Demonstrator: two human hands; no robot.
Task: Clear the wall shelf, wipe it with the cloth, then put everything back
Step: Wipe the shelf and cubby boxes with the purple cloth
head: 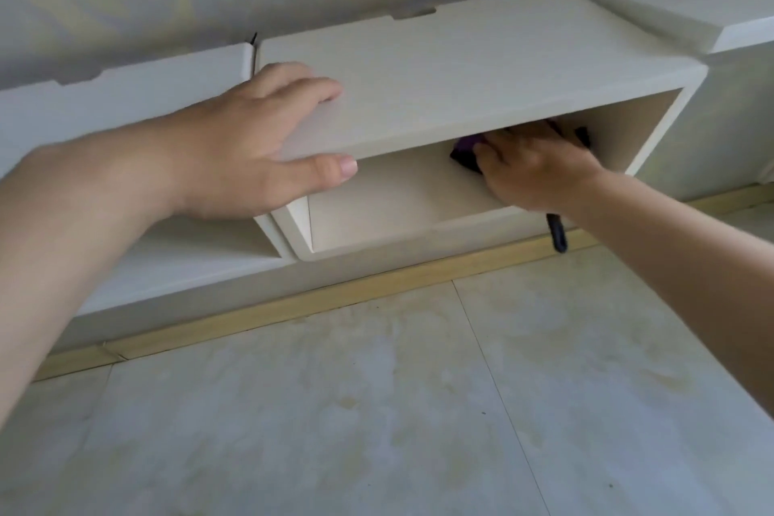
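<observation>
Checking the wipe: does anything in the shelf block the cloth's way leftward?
Nothing visible does. The right hand presses the cloth at the right end of the shelf; left of it the inside shows bare; the top board hides part.

White wall shelf (460, 67): one open compartment. Left hand (251, 138) rests flat on the shelf's top board near its left end, with the thumb lying along the front edge. Right hand (540, 168) is inside the compartment towards its right side, pressing a purple-and-dark cloth (465, 151) onto the compartment floor. A slim black object (557, 232) hangs below the shelf's lower front edge, under the right wrist; its nature is unclear.
</observation>
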